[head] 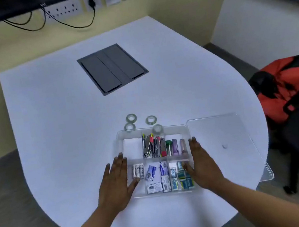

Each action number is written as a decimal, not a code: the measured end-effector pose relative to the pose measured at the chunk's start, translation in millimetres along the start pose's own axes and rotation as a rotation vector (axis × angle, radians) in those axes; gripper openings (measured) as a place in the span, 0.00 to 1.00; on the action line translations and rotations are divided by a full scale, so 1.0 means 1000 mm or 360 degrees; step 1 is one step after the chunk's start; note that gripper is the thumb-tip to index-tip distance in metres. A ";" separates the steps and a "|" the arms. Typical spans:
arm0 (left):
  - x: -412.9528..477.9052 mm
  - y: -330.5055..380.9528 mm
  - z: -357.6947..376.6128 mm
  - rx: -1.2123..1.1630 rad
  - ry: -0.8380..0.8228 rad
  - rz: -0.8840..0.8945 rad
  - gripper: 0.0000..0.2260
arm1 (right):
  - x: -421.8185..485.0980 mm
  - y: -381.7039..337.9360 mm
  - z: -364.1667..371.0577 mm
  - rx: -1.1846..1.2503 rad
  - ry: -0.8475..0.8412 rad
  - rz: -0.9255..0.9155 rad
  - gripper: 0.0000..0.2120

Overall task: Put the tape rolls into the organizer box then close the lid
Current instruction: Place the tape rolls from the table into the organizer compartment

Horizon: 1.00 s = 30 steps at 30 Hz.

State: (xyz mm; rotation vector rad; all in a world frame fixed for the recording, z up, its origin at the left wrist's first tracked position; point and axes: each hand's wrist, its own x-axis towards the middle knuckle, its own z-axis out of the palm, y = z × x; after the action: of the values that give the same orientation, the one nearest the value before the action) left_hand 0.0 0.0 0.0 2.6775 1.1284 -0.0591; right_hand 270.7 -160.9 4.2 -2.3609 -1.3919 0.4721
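Both hands lie flat and unclenched, grasping nothing: the left hand (116,181) on the organizer box (117,136)'s left rim, the right hand (203,165) on its right. Bare table (51,116) spreads beyond the fingertips. Four tape rolls (131,117) lie just past the box's far edge, one blurred against it. The clear lid (222,132) lies right of the right hand, its edges faint.

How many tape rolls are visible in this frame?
4. Three tape rolls lie on the table beyond the organizer box. The fourth is at the box's far rim.
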 end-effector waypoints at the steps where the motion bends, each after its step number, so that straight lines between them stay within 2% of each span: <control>1: -0.005 0.000 0.004 0.0010 -0.0014 0.0004 0.38 | -0.008 0.000 0.005 -0.0033 -0.0045 -0.0004 0.39; 6: -0.019 0.001 0.021 -0.0032 -0.0010 -0.0040 0.38 | -0.035 0.007 0.023 -0.0409 -0.0204 -0.0082 0.38; 11: -0.024 0.002 0.022 -0.0054 -0.0032 -0.0042 0.34 | -0.044 0.012 0.023 -0.0501 -0.0245 -0.0078 0.33; 16: -0.021 -0.010 0.023 -0.0085 0.0011 0.0031 0.33 | -0.044 0.004 0.020 -0.0528 -0.0241 -0.0010 0.33; 20: -0.010 -0.035 0.016 -0.0117 0.0072 0.0061 0.32 | -0.049 -0.022 0.023 -0.0409 -0.0091 0.0120 0.34; 24: 0.010 -0.060 0.010 -0.0161 0.0085 0.0037 0.34 | -0.053 -0.047 0.028 -0.0310 -0.0018 0.0104 0.34; 27: 0.031 -0.068 0.007 -0.0356 0.0115 -0.0174 0.34 | -0.044 -0.057 0.027 -0.0212 -0.0037 0.0087 0.34; 30: 0.058 -0.072 0.008 -0.0651 0.0180 -0.0583 0.32 | -0.020 -0.059 0.015 -0.0127 -0.0071 0.0025 0.33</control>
State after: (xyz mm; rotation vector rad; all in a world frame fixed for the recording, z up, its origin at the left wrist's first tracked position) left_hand -10.0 87.5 -29.1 2.1182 1.4710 0.2374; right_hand 209.3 -150.1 20.1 -2.4403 -1.4376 0.4852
